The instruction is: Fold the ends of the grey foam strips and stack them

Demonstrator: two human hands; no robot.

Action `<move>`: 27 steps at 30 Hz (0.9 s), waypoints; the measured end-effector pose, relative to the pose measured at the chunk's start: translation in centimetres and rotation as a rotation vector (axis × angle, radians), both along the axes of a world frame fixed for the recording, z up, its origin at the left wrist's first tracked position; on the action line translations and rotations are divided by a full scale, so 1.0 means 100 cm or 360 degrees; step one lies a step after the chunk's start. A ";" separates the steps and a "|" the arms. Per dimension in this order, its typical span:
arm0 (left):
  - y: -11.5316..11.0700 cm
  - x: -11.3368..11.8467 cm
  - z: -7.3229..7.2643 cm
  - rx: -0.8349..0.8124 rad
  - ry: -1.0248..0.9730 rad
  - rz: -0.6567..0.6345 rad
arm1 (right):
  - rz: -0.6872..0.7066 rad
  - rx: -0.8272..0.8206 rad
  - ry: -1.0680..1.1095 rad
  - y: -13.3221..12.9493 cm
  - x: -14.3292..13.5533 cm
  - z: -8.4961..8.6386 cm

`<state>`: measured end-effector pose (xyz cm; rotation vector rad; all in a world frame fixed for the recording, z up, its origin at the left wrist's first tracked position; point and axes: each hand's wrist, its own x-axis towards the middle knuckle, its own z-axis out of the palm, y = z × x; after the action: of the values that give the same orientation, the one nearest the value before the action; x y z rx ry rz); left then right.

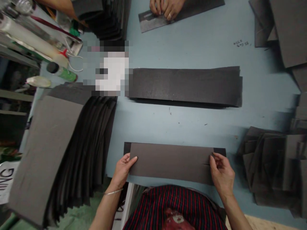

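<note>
A long dark grey sheet (170, 163) lies across the table's near edge, over a darker piece (219, 151) that shows at both ends. My left hand (124, 166) pinches the sheet's left end, thumb on top. At the right end my right hand (222, 169) has its thumb and fingers closed on the sheet's edge, beside a short dark slit or line. Beyond them, a stack of similar dark strips (187, 84) rests in the middle of the table.
A fanned pile of large dark sheets (52, 143) overhangs the left edge. Cut pieces (271, 159) are heaped at right, larger sheets (290, 32) behind. Bottles (62, 72) stand at the upper left. Another person's hands (166, 8) press a strip at the far side.
</note>
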<state>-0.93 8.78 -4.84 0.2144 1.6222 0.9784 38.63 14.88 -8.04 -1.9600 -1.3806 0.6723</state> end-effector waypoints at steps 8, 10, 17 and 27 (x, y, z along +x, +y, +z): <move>0.003 0.002 0.001 0.0050 -0.0020 0.0007 | -0.0008 -0.0049 -0.0152 0.001 0.000 0.004; 0.004 0.002 0.001 0.0047 -0.0018 0.0025 | -0.0027 -0.0069 -0.0129 0.001 0.000 0.005; 0.007 0.003 0.003 0.0007 0.0010 0.0045 | -0.0067 -0.0144 -0.0190 0.002 -0.003 0.006; 0.009 -0.007 0.008 -0.0156 0.0423 0.0064 | -0.0063 -0.0136 -0.0221 0.002 -0.001 0.006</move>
<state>-1.60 9.69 -4.05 0.2538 1.9191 0.9274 38.50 15.11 -7.47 -2.1310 -1.4111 0.5953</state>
